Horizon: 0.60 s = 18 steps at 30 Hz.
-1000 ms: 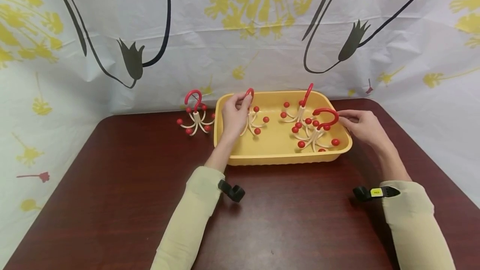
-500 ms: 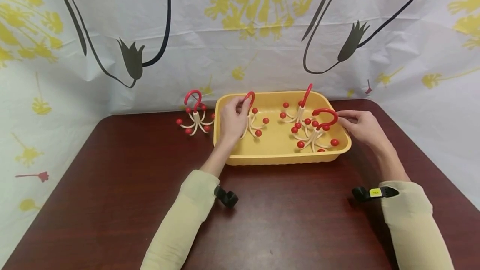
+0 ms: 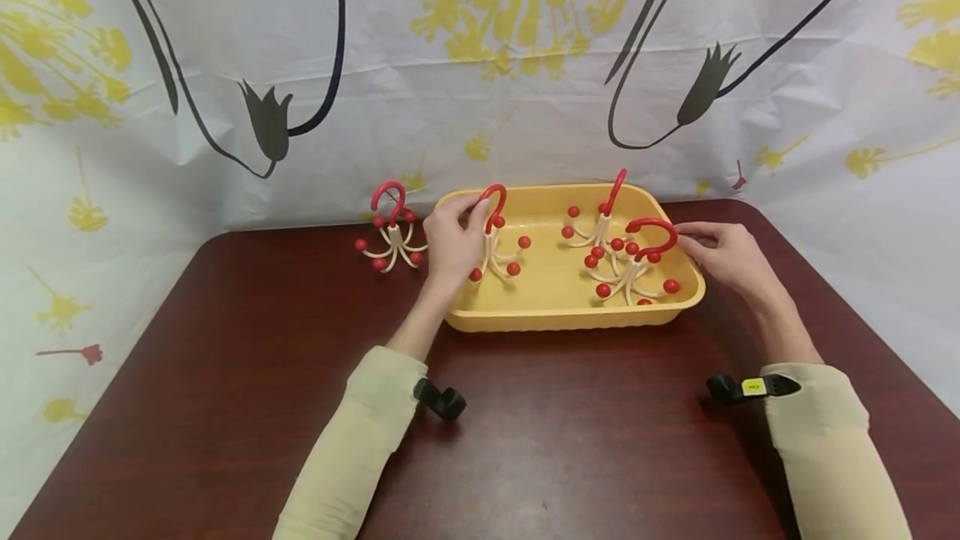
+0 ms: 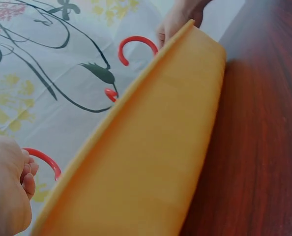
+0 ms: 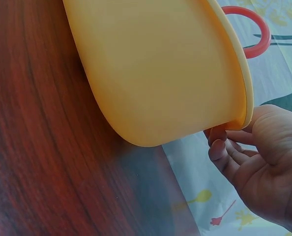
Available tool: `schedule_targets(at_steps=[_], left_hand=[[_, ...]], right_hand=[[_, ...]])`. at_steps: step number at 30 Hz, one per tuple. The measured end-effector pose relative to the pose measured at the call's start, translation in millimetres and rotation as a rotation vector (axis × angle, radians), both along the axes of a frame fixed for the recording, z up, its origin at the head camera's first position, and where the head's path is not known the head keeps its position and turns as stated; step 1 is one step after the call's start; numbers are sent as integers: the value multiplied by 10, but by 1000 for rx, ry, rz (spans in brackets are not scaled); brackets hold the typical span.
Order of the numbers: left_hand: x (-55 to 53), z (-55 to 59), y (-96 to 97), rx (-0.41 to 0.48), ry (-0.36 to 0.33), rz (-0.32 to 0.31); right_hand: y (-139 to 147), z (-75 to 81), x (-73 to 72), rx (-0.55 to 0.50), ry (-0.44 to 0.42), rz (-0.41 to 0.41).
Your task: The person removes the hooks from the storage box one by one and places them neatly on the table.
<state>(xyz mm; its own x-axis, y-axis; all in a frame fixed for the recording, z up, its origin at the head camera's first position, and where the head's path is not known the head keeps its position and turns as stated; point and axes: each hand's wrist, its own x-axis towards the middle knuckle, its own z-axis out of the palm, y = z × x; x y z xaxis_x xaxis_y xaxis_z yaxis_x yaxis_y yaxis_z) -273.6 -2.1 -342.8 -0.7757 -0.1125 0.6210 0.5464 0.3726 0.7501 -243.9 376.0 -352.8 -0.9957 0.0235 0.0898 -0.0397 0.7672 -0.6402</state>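
Observation:
My left hand (image 3: 453, 244) pinches the red hook of a hanger (image 3: 491, 247) at the left inside of a yellow plastic tub (image 3: 555, 321). This hanger has several curved cream arms tipped with red balls. In the left wrist view, the fingers touch the red hook (image 4: 43, 158) above the tub's rim. At the tub's right end my right hand (image 3: 733, 258) grips the rim, thumb above and fingers beneath, as the right wrist view shows. Two similar hangers stand in the tub's right half, one in front (image 3: 632, 273) and one behind (image 3: 602, 230).
Another such hanger (image 3: 393, 242) stands on the dark wooden table (image 3: 570, 432), just left of the tub. A white cloth (image 3: 480, 107) with yellow and grey flower prints hangs right behind the table. Black cameras are strapped over both sleeves.
My left hand has shifted a little to the left with its hanger, and more of the hook shows above the fingers. The right hand and the tub have hardly moved.

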Motion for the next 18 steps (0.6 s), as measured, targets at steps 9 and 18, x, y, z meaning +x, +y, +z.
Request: schedule_targets(at_steps=[9,18], left_hand=[[66,177,-154,10,149,9],[164,296,-318,30,197,7]], right_hand=[[-11,-6,4,1,11,4],[0,-6,3,1,16,6]])
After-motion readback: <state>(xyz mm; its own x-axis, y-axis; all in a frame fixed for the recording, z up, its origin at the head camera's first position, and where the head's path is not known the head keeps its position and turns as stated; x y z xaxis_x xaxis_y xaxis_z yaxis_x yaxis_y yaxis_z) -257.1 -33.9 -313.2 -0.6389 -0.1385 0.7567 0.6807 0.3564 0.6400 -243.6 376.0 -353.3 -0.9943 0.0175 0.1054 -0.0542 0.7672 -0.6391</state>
